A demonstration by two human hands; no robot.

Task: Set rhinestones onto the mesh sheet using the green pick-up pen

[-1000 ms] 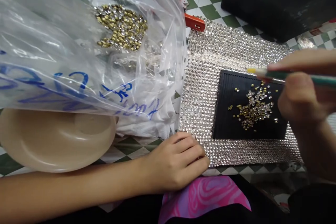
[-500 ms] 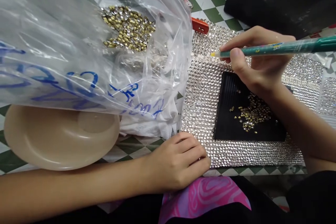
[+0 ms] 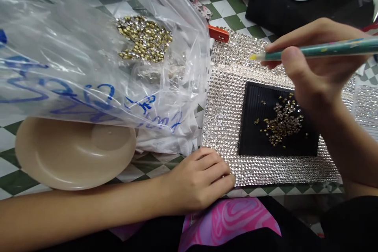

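Note:
My right hand (image 3: 313, 67) grips a green picker pen (image 3: 319, 50), its yellow tip pointing left above the upper part of a sparkling rhinestone sheet (image 3: 224, 98). A black ridged tray (image 3: 254, 134) lies on that sheet and carries a scatter of small gold-backed rhinestones (image 3: 283, 120). My left hand (image 3: 201, 181) rests with curled fingers on the sheet's near left corner, pressing it to the table. It holds nothing that I can see.
A large clear plastic bag (image 3: 88, 47) with blue writing and gold rhinestones inside fills the left. A beige dish (image 3: 67, 153) sits under it. The tablecloth (image 3: 233, 8) is green and white checks. A dark object (image 3: 307, 4) stands at the back right; pink fabric (image 3: 230, 220) lies near me.
My right hand has lifted off the tray's rhinestones and swung up and left, bringing the pen tip over the sheet's upper part. My left hand has stayed put.

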